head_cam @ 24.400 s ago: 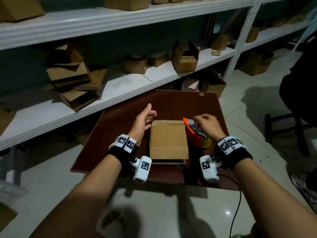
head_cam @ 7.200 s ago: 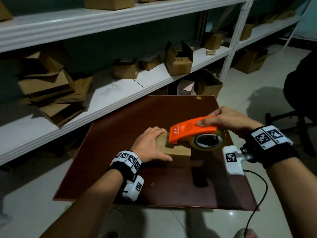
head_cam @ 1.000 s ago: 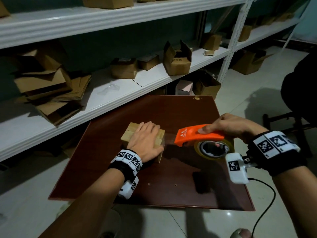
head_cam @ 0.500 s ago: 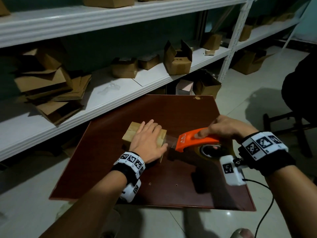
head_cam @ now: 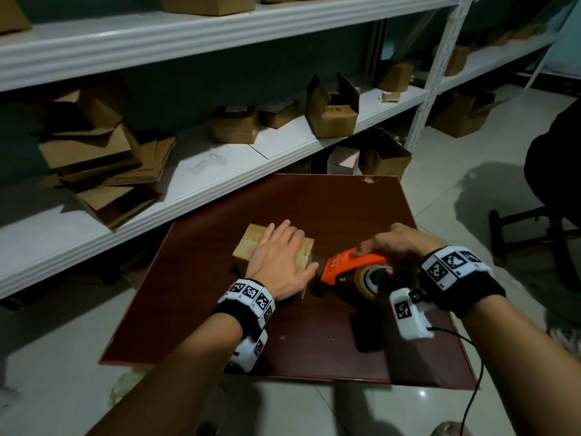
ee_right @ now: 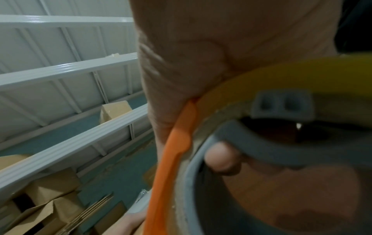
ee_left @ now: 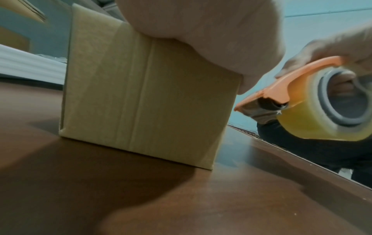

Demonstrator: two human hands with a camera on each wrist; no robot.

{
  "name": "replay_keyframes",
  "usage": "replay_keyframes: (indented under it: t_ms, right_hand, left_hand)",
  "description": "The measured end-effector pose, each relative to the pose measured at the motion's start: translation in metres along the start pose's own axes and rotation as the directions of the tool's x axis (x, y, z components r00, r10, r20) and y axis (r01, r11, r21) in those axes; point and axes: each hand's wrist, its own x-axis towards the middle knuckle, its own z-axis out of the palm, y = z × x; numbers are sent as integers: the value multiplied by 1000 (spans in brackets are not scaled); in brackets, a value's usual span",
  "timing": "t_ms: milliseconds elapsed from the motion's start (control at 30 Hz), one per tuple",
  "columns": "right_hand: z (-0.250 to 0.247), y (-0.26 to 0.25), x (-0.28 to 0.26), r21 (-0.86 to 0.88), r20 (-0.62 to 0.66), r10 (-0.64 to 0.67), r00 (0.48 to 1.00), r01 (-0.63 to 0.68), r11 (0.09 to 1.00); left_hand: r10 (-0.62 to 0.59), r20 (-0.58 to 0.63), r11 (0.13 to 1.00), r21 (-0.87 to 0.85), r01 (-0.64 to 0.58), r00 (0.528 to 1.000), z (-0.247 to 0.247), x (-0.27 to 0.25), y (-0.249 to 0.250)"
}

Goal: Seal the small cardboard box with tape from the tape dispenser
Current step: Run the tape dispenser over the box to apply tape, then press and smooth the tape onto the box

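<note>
On the dark brown table [head_cam: 345, 212] in front of you sits one small cardboard box [head_cam: 248, 245], and one orange tape dispenser [head_cam: 352, 267] hangs just beside its right edge, off the table surface. Your left hand [head_cam: 279, 262] lies flat on top of the box with its fingers straight and spread, pressing down. Your right hand [head_cam: 393, 243] has its fingers curled over the top of the dispenser, and the right wrist view shows one fingertip [ee_right: 221, 157] hooked inside the grey core. The dispenser carries one roll of yellowish tape [ee_left: 314, 114], and its front edge points at the box's upper right corner; whether it touches the cardboard you cannot tell. A strip of tape already runs down the near side of the box [ee_left: 136, 95]. Behind the table stands a white shelving unit [head_cam: 220, 165] with a stack of flattened cartons [head_cam: 103, 165] and several small boxes, one of them open [head_cam: 333, 111]. A dark stool [head_cam: 531, 234] stands to your right.
</note>
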Motion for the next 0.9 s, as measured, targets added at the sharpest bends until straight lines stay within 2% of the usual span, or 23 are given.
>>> replay_keyframes:
  t_ms: [133, 267, 367, 467, 633, 900]
  right_hand:
    - [7, -3, 9, -4, -22, -13, 1000, 13, 1000]
    - [8, 9, 17, -266, -203, -30, 979, -25, 964]
    - [-5, 20, 22, -175, -224, -41, 974, 1, 985]
    - [-15, 22, 21, -111, -331, -75, 941, 40, 993]
    - [10, 24, 27, -259, -246, -131, 960, 65, 964]
    - [42, 16, 24, -430, -163, -213, 964, 125, 894]
  left_hand:
    - [4, 5, 1000, -3, -4, 1000, 1, 0, 0]
    - [4, 4, 1000, -20, -4, 1000, -1, -2, -1]
    - [3, 10, 1000, -21, -2, 1000, 0, -1, -3]
    - [1, 16, 1000, -19, -1, 1000, 1, 3, -3]
    - [0, 18, 1000, -6, 0, 1000, 1, 3, -2]
    - [1, 27, 1000, -3, -1, 1000, -1, 3, -1]
